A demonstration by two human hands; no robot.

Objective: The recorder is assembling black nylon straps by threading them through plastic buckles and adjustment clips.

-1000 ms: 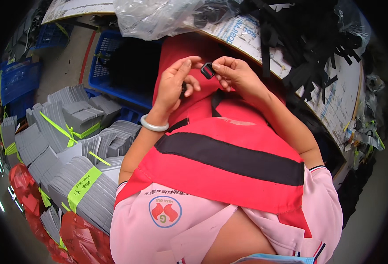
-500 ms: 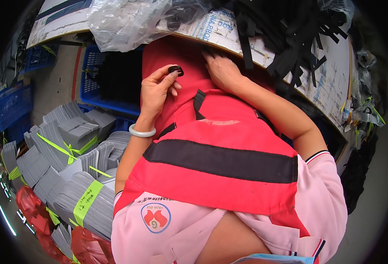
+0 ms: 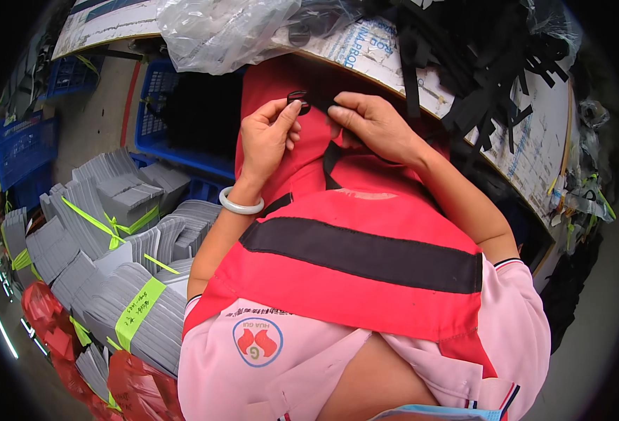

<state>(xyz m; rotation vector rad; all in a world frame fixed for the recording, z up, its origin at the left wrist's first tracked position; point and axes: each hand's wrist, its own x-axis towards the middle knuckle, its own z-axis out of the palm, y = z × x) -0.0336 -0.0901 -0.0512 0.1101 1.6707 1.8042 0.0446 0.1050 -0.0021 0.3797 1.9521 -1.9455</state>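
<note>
My left hand (image 3: 270,135) pinches a small black plastic buckle (image 3: 297,95) between thumb and forefinger, over the lap of my red apron (image 3: 302,151). Its slot shows open toward the right. Close by on the right, my right hand (image 3: 380,128) has its thumb and fingers closed on what looks like the end of a black webbing strap (image 3: 323,91), dark against the shadow under the table edge. The strap end and the buckle are very near each other; whether they touch I cannot tell.
Ahead is a worn white table (image 3: 365,52) with a clear plastic bag (image 3: 225,31) and a heap of black straps (image 3: 474,63). To my left stand a blue crate (image 3: 144,133) with black material, and grey sheet bundles (image 3: 106,302) tied with green-yellow bands. Red bags (image 3: 141,389) lie lower left.
My right hand has come out from near the table edge toward the left hand, with a black strap now at its fingers. The buckle in my left hand has been turned.
</note>
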